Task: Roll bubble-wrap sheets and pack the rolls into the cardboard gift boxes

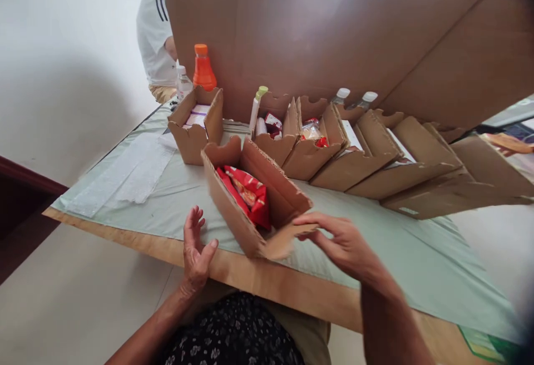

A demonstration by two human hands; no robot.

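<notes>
An open cardboard box (227,209) stands tilted near the table's front edge, directly before me. Inside it lies a red snack bag (250,192) with a printed picture. My right hand (342,240) pinches the rim of the box's near end, thumb below and fingers on top. To the left of the box, my left hand (198,245) is raised with its fingers apart. It holds nothing, and a small gap separates it from the box wall.
Behind stands a row of cardboard boxes (323,164) holding packets, with a smaller box (194,148) at left. An orange bottle (203,70) is by the tall cardboard panel (317,42). Bubble wrap (144,167) lies on the green cloth (342,209). A person in a white shirt (154,42) sits beyond.
</notes>
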